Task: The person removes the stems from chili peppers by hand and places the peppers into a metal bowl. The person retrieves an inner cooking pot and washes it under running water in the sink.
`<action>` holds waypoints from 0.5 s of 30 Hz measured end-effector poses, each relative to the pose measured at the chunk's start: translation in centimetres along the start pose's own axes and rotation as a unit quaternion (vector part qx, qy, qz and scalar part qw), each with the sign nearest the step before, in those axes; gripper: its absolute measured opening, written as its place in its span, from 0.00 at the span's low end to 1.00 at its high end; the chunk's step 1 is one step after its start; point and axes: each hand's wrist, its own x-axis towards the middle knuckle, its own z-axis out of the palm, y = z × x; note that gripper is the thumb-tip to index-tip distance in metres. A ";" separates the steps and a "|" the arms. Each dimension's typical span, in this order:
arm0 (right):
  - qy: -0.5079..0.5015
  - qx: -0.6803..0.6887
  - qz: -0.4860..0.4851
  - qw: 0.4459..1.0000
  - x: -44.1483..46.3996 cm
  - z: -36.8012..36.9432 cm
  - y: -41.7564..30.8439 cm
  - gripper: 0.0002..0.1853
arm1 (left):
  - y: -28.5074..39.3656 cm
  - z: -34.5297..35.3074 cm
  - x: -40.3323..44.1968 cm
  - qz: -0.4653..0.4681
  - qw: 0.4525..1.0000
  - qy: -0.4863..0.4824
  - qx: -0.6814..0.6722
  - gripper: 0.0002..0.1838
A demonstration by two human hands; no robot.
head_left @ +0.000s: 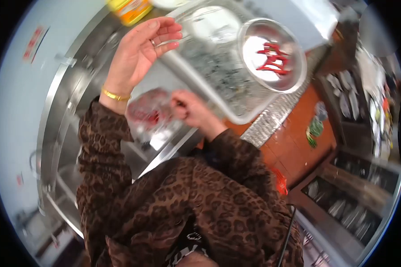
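My left hand point(140, 51) is raised over the edge of the steel sink, palm turned up and fingers apart, with nothing in it. A gold bracelet circles its wrist. My right hand point(189, 109) is closed at the side of a clear plastic bag point(149, 111) with reddish contents, its fingers curled at the bag's right edge. What those fingers hold is too blurred to tell. Beyond both hands lies a large pale tray point(214, 104) with dark greyish pieces in it. A steel bowl point(298, 73) holding red peppers point(274, 60) rests on the tray's right side.
A yellow container point(129, 11) stands at the top, beside the tray. Steel sink basins point(73, 86) run along the left. On the orange tiled floor point(285, 147) at the right lie green vegetables point(315, 129) and a red plastic bag point(279, 180). Dark shelving point(347, 200) fills the lower right.
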 end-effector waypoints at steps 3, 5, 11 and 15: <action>0.108 -0.083 -0.009 0.991 1.1 0.5 0.6 0.07 | -0.3 -7.8 -5.9 -0.010 0.992 0.105 0.075 0.18; 0.115 -0.225 0.026 0.967 1.9 0.0 0.8 0.09 | -2.5 -12.0 -9.9 -0.077 0.971 0.170 0.149 0.16; -0.098 -0.833 -0.047 0.542 5.1 -2.3 4.5 0.11 | -13.8 -19.2 -17.6 -0.262 0.801 0.065 0.534 0.11; -0.137 -0.915 0.093 0.369 7.8 -2.3 8.2 0.12 | -23.1 -22.6 -19.3 -0.232 0.797 0.002 0.557 0.12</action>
